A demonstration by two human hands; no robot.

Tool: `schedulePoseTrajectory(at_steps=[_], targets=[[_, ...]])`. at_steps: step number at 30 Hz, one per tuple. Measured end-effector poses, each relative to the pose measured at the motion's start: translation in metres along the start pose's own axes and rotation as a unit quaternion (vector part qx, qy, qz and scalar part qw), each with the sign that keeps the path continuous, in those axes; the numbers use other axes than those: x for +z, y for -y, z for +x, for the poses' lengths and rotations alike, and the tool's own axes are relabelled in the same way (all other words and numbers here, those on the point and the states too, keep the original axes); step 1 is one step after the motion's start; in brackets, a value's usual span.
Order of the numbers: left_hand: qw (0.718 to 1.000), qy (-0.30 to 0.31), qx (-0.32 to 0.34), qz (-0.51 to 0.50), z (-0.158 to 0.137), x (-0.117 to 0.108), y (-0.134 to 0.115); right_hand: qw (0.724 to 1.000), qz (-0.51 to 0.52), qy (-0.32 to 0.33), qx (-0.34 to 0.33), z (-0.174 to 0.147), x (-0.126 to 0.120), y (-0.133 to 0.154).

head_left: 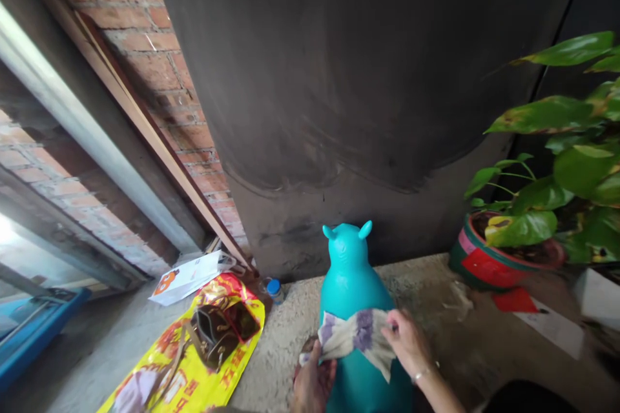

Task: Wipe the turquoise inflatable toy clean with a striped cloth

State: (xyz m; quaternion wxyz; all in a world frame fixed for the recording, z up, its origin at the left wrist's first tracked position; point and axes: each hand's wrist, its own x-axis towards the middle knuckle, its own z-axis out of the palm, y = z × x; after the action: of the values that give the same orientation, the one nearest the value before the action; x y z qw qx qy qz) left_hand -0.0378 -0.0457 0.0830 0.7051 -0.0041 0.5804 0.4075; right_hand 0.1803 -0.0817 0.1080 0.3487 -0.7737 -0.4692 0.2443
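A teal inflatable animal toy (351, 277) with two small ears stands upright in front of me. Across its back stretches a white-and-purple cloth (361, 332), pulled out between both hands. My right hand (407, 339) pinches the cloth's right end between thumb and fingers, and a bracelet circles that wrist. At the cloth's left end, my left hand (314, 377) is closed on it with the thumb uppermost; some of its fingers are in shadow. One corner of the cloth hangs down near the right hand.
Left, a brown handbag (213, 335) lies on a yellow plastic bag (249, 345). A blue-capped bottle (274, 290) and a white paper bag (191, 277) sit by the wall. A dark panel (349, 90) rises behind the toy. Right stands a potted plant (498, 264) with broad leaves.
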Motion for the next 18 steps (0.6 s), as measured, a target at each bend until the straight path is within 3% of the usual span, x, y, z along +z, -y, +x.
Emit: schedulePoseTrajectory(at_steps=[4,8,12,16,18], targets=[[1.0,-0.008,0.009,0.013,0.007,-0.001,0.004,0.992,-0.081,0.007,-0.094,-0.052,0.036,-0.025],[0.999,-0.009,0.039,0.024,0.008,0.001,0.001,0.98,-0.099,-0.027,-0.169,-0.062,0.047,-0.052],[0.997,-0.023,0.055,0.053,-0.003,-0.003,-0.004,0.987,-0.036,-0.045,-0.147,-0.052,0.021,-0.051],[0.995,0.006,0.065,0.08,-0.024,0.0,-0.008,0.996,0.081,0.001,-0.048,-0.049,-0.015,-0.02],[0.994,0.021,0.082,0.064,-0.032,0.008,-0.012,0.994,0.099,0.019,-0.05,-0.043,-0.03,0.002]])
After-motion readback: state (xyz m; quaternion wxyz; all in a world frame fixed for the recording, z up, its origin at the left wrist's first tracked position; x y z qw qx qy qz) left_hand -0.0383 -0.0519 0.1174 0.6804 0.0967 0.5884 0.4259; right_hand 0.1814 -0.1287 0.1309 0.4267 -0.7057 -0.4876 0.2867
